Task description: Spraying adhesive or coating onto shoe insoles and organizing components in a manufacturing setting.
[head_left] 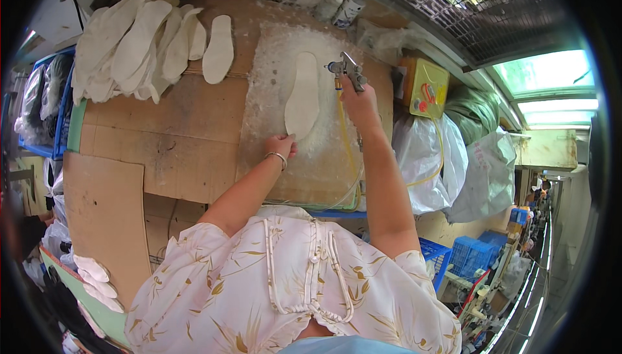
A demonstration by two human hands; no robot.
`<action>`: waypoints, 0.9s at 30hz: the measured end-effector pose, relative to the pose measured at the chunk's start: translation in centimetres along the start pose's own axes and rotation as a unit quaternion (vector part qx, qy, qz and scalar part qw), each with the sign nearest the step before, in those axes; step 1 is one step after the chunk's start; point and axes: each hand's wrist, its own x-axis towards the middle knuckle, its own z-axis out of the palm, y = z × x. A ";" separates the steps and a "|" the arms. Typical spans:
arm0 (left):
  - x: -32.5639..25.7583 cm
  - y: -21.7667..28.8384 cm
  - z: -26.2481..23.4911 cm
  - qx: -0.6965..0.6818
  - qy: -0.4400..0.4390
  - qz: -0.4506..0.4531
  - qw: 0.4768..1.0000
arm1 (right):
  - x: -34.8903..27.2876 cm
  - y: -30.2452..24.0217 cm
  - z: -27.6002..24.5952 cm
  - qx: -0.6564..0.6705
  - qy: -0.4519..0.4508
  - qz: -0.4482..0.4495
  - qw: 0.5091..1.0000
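Note:
A cream insole (pixel 302 95) lies on a whitish, residue-covered patch of the cardboard-topped table. My left hand (pixel 282 147) pinches the insole's heel end, its fingers closed on the near edge. My right hand (pixel 360 102) is wrapped round a metal spray gun (pixel 350 70), held just right of the insole's toe end with its nozzle toward the left. From the gun a yellow hose (pixel 343 127) runs down along the table. One loose insole (pixel 218 49) rests farther left, beside a heap of similar insoles (pixel 129 46).
Two bottles (pixel 348 11) stand at the table's far edge. At right are a yellow container (pixel 426 85) and white sacks (pixel 427 159). A cardboard sheet (pixel 107 218) lies at the near left, close to several pale insoles (pixel 97 279). Blue crates (pixel 470 257) sit at the lower right.

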 end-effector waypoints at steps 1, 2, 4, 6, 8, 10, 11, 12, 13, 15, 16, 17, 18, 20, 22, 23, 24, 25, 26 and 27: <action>-0.1 0.1 0.0 0.004 -0.003 0.002 1.000 | -0.2 -0.2 -0.2 0.000 0.002 0.001 1.000; -0.2 0.1 0.0 0.005 -0.005 0.002 1.000 | -0.7 -0.7 -0.5 -0.013 -0.006 0.034 0.999; -0.3 0.2 0.0 -0.006 0.002 0.001 1.000 | -1.4 -0.8 -0.8 -0.027 -0.011 0.069 0.997; -0.1 0.1 -0.1 -0.003 -0.001 0.001 1.000 | -2.1 -0.5 -0.9 -0.009 -0.014 0.029 0.999; 0.1 0.0 -0.1 0.000 -0.004 0.002 1.000 | -2.9 -0.8 -1.2 -0.012 -0.018 0.041 0.999; 0.2 -0.1 -0.1 -0.003 -0.008 0.000 1.000 | -3.7 -1.0 -1.5 -0.014 -0.022 0.053 0.998; 0.1 -0.1 0.0 -0.001 -0.010 -0.001 1.000 | -4.1 -0.9 -1.7 -0.011 -0.028 0.052 0.998; 0.0 -0.1 0.0 -0.009 -0.006 0.006 1.000 | -4.5 -0.9 -1.8 -0.009 -0.034 0.051 0.998; 0.0 -0.1 0.0 -0.016 -0.002 0.013 1.000 | -4.9 -1.0 -1.9 -0.009 -0.033 0.053 0.998; 0.3 -0.2 -0.3 -0.010 -0.010 0.009 1.000 | -5.8 -1.3 -2.1 -0.016 -0.040 0.061 0.997; 0.5 -0.3 -0.5 -0.004 -0.019 0.005 1.000 | -6.0 -0.9 -2.0 -0.015 -0.041 0.061 0.997; 0.3 -0.2 -0.3 -0.002 -0.021 0.004 1.000 | -6.3 -0.3 -2.0 -0.012 -0.036 0.065 0.997; 0.2 -0.2 -0.2 -0.001 -0.022 0.007 1.000 | -6.6 0.2 -2.1 -0.008 -0.032 0.069 0.997; 0.0 -0.1 -0.2 0.001 -0.022 0.008 1.000 | -7.2 0.8 -2.3 -0.003 -0.038 0.061 0.997; 0.0 -0.1 -0.3 0.001 -0.024 0.012 1.000 | -7.9 1.1 -2.5 0.003 -0.047 0.052 0.998; 0.2 -0.2 -0.4 0.001 -0.024 0.011 1.000 | -8.3 1.2 -2.6 0.004 -0.052 0.056 0.997; 0.4 -0.4 -0.4 -0.005 -0.028 0.011 1.000 | -8.7 1.3 -2.6 0.005 -0.057 0.059 0.997; 0.6 -0.5 -0.4 -0.011 -0.033 0.011 0.999 | -9.2 1.2 -2.7 0.005 -0.057 0.060 0.997; 0.6 -0.5 -0.4 -0.011 -0.033 0.010 0.999 | -9.6 1.1 -2.8 -0.005 -0.062 0.068 0.996; 0.6 -0.5 -0.5 -0.006 -0.035 0.011 0.999 | -10.1 1.1 -2.9 -0.015 -0.066 0.076 0.995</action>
